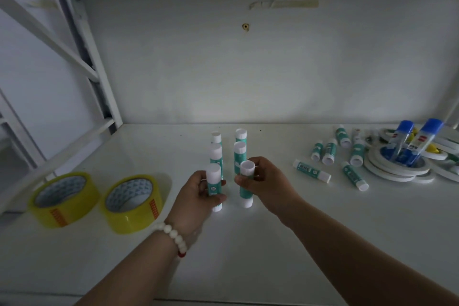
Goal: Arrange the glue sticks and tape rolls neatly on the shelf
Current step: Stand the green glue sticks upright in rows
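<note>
Shelf (248, 256) with glue sticks (308, 169), tape rolls (131, 218)

Six upright glue sticks (215, 156) at centre, at least six loose glue sticks (311, 171) right. Two yellow tape rolls (74, 211) left; two blue-capped bottles (431, 129) and an uncountable stack of white tape rolls (387, 171) far right.

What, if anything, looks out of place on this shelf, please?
Green glue sticks lie scattered at the right, pointing every way, unlike the upright rows in the middle. Two blue-capped bottles lean inside the white tape rolls.
</note>
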